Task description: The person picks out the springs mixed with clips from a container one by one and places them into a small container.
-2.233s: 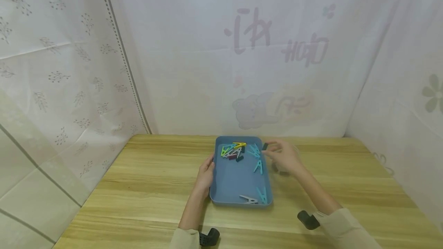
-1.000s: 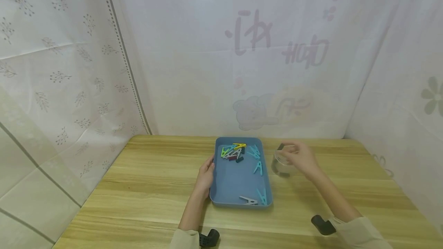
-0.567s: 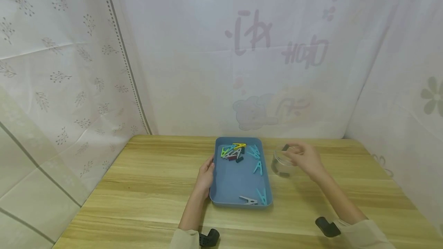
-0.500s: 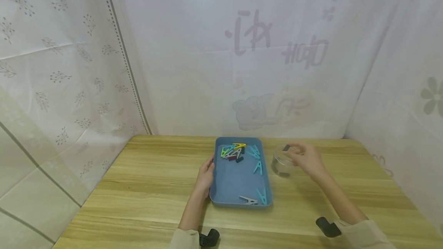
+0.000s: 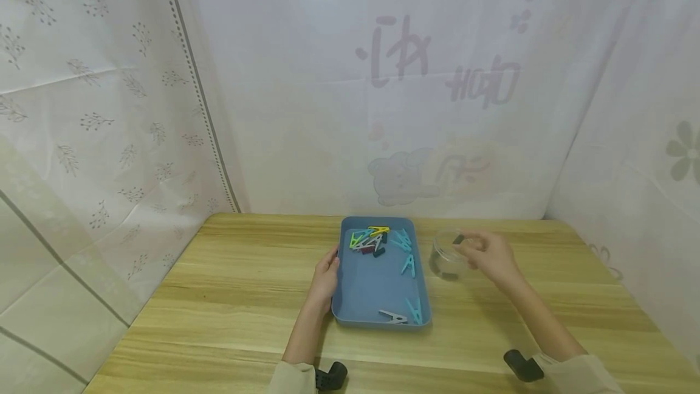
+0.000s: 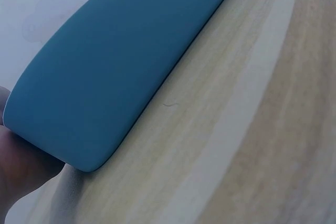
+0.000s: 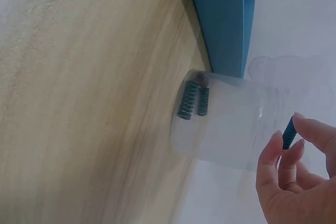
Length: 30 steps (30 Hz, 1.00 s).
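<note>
My right hand [image 5: 492,257] pinches a dark coil spring [image 7: 289,133] between thumb and fingertips. It is at the mouth of a clear round jar [image 5: 442,254]. Inside that jar, dark springs [image 7: 188,100] lie at the bottom with a small dark reddish piece [image 7: 201,79]. My left hand [image 5: 325,278] grips the left side of a blue-grey tray [image 5: 372,290], its thumb at the rim. At the tray's far end, grey, yellow, green and blue clothespins [image 5: 372,241] lie mixed with dark springs [image 5: 379,252] and a dark red one [image 5: 367,249].
Along the tray's right side lie light-blue clothespins [image 5: 403,241]. A grey clothespin [image 5: 395,317] and another light-blue clothespin [image 5: 414,311] are in the near right corner. The jar stands on the wooden table [image 5: 240,297] just right of the tray. A printed curtain [image 5: 306,138] hangs behind.
My right hand has carried the spring from above the tray's right edge rightward to the jar's mouth, shifting slightly right lately. My left hand and the tray stay in place.
</note>
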Available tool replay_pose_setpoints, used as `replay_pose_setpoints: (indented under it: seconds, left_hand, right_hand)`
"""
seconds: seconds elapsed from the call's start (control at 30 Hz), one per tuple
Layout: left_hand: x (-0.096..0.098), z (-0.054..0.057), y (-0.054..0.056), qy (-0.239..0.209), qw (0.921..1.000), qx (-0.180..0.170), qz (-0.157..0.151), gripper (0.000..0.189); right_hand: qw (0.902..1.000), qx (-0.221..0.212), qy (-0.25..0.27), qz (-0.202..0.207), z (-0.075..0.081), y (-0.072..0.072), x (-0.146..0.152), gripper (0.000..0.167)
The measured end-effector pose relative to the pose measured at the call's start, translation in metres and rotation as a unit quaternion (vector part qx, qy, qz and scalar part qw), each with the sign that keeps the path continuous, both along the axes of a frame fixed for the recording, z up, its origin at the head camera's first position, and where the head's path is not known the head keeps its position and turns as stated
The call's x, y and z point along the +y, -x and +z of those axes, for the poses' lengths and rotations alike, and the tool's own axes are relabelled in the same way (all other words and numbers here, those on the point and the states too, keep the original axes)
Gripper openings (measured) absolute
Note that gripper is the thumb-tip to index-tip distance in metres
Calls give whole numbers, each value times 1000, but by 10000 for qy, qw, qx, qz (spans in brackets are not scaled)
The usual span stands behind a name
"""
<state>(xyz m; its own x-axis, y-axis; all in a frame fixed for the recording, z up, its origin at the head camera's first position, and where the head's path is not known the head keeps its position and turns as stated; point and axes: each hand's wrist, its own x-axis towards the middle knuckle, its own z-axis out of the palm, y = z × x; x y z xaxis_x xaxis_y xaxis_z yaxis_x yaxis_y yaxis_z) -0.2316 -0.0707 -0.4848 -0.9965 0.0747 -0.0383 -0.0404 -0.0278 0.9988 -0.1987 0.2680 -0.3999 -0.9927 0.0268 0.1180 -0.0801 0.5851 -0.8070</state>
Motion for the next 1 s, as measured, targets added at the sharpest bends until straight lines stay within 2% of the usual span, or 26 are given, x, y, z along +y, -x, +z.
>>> replay_pose_setpoints:
  seconds: [0.63, 1.0]
  left_hand:
    - [-1, 1, 0, -36, 10000, 8, 9, 49]
    - [-2, 2, -1, -63, 10000, -46, -28, 49]
  right_hand:
    - [9994, -254, -241, -67, -11, -4, 3, 57]
    - [9993, -333, -157, -51, -15, -3, 5, 61]
